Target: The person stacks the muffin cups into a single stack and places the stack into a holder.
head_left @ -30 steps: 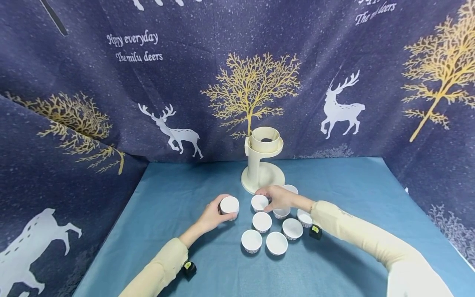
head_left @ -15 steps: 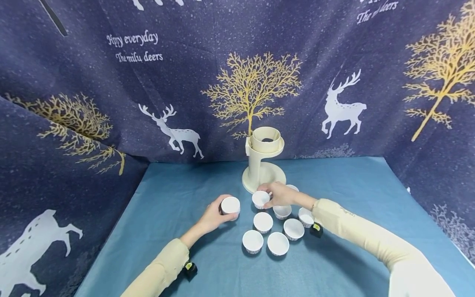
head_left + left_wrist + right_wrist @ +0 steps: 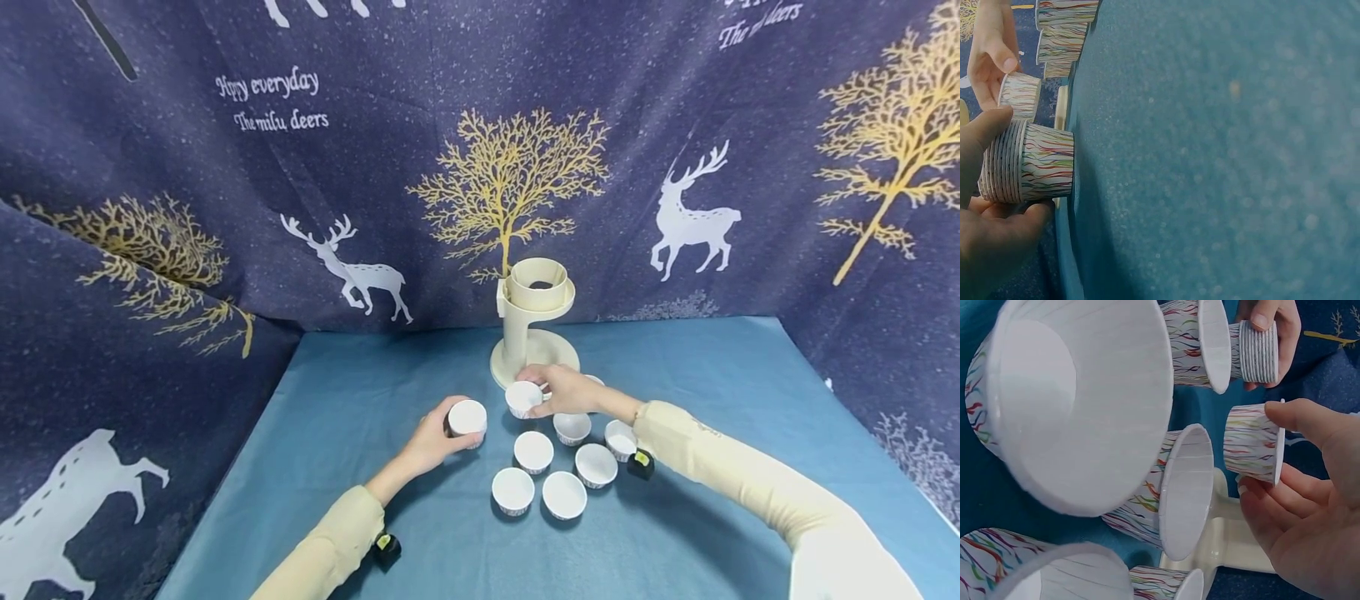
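My left hand (image 3: 433, 437) grips a nested stack of paper baking cups (image 3: 1047, 161), white with wavy coloured stripes, thumb on one side and fingers on the other. In the left wrist view the stack's bottom is close to the cloth; whether it touches I cannot tell. To its right, my right hand (image 3: 564, 390) pinches a single baking cup (image 3: 1251, 442) by its rim and side, between thumb and fingers. That cup looks slightly raised off the cloth. Several more baking cups (image 3: 533, 452) stand separately, mouths up, below and to the right; one is partly hidden behind my right hand.
A cream stand (image 3: 514, 333) with a round base and a ring-shaped holder on top stands behind the cups, just beyond my right hand. Blue cloth (image 3: 345, 375) covers the table. A dark patterned curtain (image 3: 465, 67) hangs at the back and sides.
My right hand has taken hold of a single baking cup, lifted it a little, and shifted it slightly away and left. The left hand keeps its stack almost in place.
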Motion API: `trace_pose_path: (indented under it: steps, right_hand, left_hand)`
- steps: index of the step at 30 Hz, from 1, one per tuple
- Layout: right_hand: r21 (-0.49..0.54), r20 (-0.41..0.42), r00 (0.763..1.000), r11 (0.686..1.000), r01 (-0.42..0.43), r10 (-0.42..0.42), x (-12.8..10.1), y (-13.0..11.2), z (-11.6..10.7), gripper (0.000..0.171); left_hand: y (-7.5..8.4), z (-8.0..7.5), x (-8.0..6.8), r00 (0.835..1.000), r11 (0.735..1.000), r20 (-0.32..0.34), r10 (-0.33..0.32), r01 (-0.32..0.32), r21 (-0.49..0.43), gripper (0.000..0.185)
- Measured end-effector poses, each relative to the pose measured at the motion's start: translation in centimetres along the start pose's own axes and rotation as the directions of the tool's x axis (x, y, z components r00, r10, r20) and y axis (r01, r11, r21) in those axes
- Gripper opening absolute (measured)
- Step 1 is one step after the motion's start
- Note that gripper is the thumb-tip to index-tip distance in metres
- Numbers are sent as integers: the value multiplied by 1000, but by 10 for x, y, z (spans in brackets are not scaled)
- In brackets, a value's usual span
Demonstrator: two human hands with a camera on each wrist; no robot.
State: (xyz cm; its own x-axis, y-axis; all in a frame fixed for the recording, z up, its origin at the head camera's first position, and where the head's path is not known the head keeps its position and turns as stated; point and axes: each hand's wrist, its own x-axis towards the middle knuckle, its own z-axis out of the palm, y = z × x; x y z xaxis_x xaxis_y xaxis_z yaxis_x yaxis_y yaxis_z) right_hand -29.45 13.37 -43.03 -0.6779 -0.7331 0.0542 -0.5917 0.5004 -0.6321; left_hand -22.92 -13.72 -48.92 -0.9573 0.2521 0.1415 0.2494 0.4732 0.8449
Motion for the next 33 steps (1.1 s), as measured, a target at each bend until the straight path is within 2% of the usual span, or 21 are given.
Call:
trace_pose_path:
  steps: [8,18,26,33]
  right_hand:
    - [48,-35,998,998,-50,51,4,-2,-1,47]
    - [63,-66,997,997,-38,42,2,-3,-1,46]
    - [83,-77,997,996,-20,26,1,-6,-1,45]
    - [135,-72,997,991,-5,15,3,-11,1,46]
  left_hand:
    - [1,-2,0,1000,1000,-4,4,-4,-18,56]
    - [3,-3,0,1000,1000,-8,7,-7,17,53]
    - [5,-1,2,999,999,-11,-32,31,-41,54]
    - [3,-2,1,1000,994,2,-19,19,-108,55]
